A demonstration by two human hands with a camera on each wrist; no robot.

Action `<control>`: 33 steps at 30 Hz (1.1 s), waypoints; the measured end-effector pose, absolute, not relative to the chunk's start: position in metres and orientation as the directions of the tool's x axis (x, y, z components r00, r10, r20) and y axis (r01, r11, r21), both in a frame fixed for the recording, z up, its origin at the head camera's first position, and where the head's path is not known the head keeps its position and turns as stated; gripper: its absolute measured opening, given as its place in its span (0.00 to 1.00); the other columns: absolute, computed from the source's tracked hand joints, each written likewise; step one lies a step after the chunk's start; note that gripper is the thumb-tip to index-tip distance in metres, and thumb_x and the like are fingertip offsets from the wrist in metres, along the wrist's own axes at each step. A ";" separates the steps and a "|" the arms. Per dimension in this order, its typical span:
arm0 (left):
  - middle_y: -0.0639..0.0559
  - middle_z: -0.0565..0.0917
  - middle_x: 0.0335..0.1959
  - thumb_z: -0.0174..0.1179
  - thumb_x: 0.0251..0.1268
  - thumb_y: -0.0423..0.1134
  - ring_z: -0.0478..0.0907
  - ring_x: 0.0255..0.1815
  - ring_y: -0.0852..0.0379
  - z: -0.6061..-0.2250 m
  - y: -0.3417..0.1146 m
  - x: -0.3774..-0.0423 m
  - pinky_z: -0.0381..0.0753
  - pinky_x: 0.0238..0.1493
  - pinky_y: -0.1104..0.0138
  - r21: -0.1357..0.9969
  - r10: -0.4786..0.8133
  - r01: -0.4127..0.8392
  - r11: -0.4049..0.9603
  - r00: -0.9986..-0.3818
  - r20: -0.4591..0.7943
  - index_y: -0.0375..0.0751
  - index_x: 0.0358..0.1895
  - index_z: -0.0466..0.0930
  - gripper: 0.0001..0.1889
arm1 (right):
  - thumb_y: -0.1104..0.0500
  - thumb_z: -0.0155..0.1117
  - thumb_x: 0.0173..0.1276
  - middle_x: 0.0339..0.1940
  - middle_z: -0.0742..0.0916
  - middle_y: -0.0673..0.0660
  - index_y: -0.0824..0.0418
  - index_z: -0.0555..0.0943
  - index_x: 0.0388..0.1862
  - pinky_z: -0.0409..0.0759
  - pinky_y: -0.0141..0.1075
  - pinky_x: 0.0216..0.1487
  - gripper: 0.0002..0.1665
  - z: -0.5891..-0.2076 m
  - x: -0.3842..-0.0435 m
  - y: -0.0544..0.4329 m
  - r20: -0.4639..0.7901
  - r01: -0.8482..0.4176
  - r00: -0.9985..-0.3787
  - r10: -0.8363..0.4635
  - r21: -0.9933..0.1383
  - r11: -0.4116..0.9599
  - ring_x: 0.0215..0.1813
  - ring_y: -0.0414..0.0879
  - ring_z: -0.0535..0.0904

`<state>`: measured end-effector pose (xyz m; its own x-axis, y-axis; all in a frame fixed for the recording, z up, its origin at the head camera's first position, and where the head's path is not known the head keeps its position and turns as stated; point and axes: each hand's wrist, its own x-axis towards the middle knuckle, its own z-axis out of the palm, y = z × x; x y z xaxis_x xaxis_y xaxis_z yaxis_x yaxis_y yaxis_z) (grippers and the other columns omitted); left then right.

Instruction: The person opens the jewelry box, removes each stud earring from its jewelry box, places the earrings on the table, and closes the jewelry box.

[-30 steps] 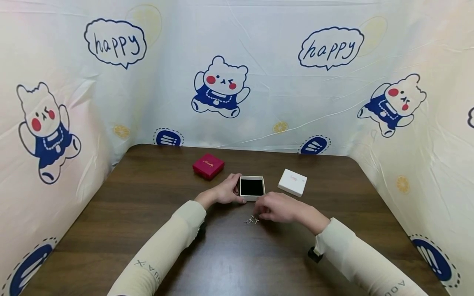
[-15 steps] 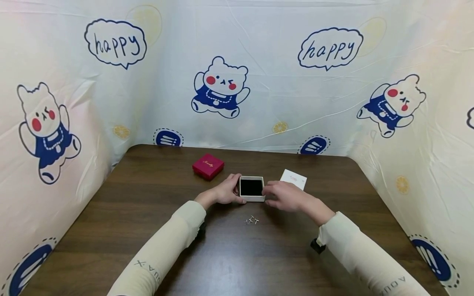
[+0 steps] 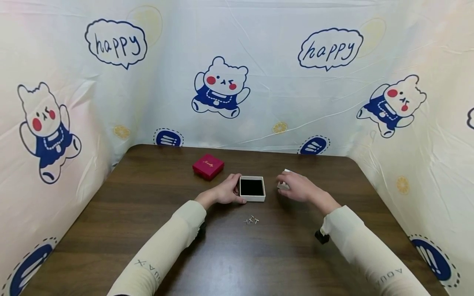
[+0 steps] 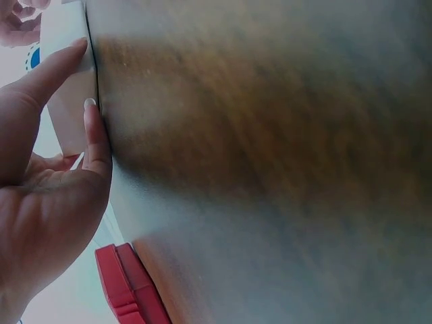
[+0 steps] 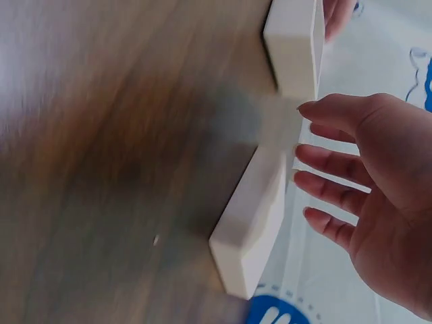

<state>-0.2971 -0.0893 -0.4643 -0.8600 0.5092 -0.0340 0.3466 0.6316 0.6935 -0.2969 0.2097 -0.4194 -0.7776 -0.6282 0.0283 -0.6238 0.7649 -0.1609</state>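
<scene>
My left hand (image 3: 226, 190) holds the left side of a shallow white jewelry box base (image 3: 254, 199) with a black insert (image 3: 252, 188). Its thumb lies along the near side, and the left wrist view shows fingers against the white wall (image 4: 71, 111). My right hand (image 3: 296, 187) hovers over a white box lid (image 3: 283, 186), partly hiding it. From the right wrist, its loosely bent fingers (image 5: 331, 162) appear apart from the lid (image 5: 246, 229) and hold nothing visible. In front of the base lie several tiny silvery T-shaped pieces (image 3: 251, 220), too small to identify.
A closed red jewelry box (image 3: 208, 164) sits behind and left of the left hand. The dark wooden table (image 3: 229, 259) ends at a printed cloth backdrop (image 3: 274, 107), which also rises along both sides.
My right hand has moved right and away from me, from beside the silvery pieces, past the base's right edge, to above the white lid. The left hand and base stay put.
</scene>
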 end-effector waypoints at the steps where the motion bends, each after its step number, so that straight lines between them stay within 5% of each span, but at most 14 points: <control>1: 0.38 0.67 0.59 0.79 0.54 0.41 0.72 0.45 0.55 -0.464 -0.090 -0.297 0.74 0.51 0.64 0.694 0.509 0.346 0.631 -0.860 -0.035 0.31 0.73 0.58 0.48 | 0.57 0.69 0.70 0.52 0.84 0.61 0.63 0.82 0.58 0.79 0.53 0.55 0.20 -0.420 -0.299 0.213 0.023 -0.609 -0.789 -0.614 -0.163 0.776 0.52 0.55 0.81; 10: 0.39 0.67 0.59 0.78 0.55 0.40 0.72 0.46 0.55 -0.465 -0.091 -0.298 0.74 0.52 0.64 0.699 0.515 0.341 0.629 -0.856 -0.047 0.32 0.73 0.58 0.47 | 0.55 0.69 0.69 0.58 0.81 0.64 0.61 0.83 0.58 0.75 0.57 0.59 0.21 -0.434 -0.314 0.233 0.018 -0.527 -0.848 -0.530 -0.141 0.838 0.57 0.59 0.76; 22: 0.39 0.67 0.58 0.79 0.55 0.41 0.72 0.45 0.55 -0.463 -0.091 -0.297 0.74 0.51 0.64 0.704 0.515 0.341 0.623 -0.857 -0.040 0.33 0.72 0.59 0.47 | 0.37 0.68 0.68 0.73 0.70 0.69 0.59 0.65 0.77 0.67 0.66 0.64 0.48 -0.452 -0.323 0.258 -0.082 -0.354 -0.921 -0.380 -0.227 0.907 0.66 0.65 0.68; 33: 0.38 0.68 0.58 0.78 0.54 0.40 0.73 0.44 0.54 -0.459 -0.090 -0.296 0.74 0.50 0.65 0.708 0.511 0.336 0.621 -0.859 -0.041 0.31 0.73 0.58 0.47 | 0.32 0.66 0.67 0.74 0.70 0.68 0.63 0.62 0.79 0.70 0.61 0.67 0.54 -0.452 -0.326 0.256 -0.061 -0.361 -0.917 -0.393 -0.286 0.888 0.67 0.61 0.68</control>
